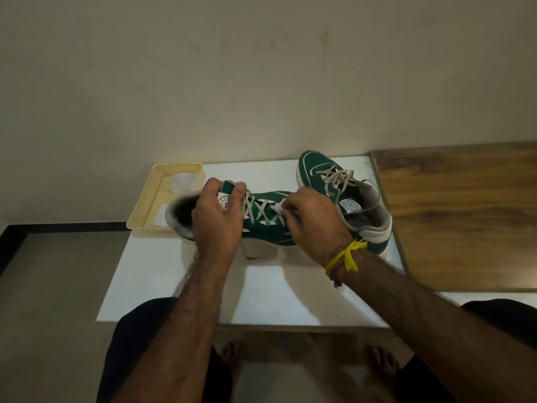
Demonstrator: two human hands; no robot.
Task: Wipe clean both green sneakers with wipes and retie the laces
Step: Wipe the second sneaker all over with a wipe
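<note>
Head view shows me a round white label on the tongue of the nearer green sneaker, its ring of lettering too small to read; the farther green sneaker carries a like round badge on its tongue, also unreadable. My left hand grips the nearer sneaker at the tongue and collar, thumb and fingers curled round the tongue beside the label. My right hand has fingers curled over the laces, pinching a white wipe against the lace area. That sneaker is held above the white table, toe towards the right. The farther sneaker stands on the table behind my right hand, laces loose. A cream tray with folded wipes sits at the table's far left.
</note>
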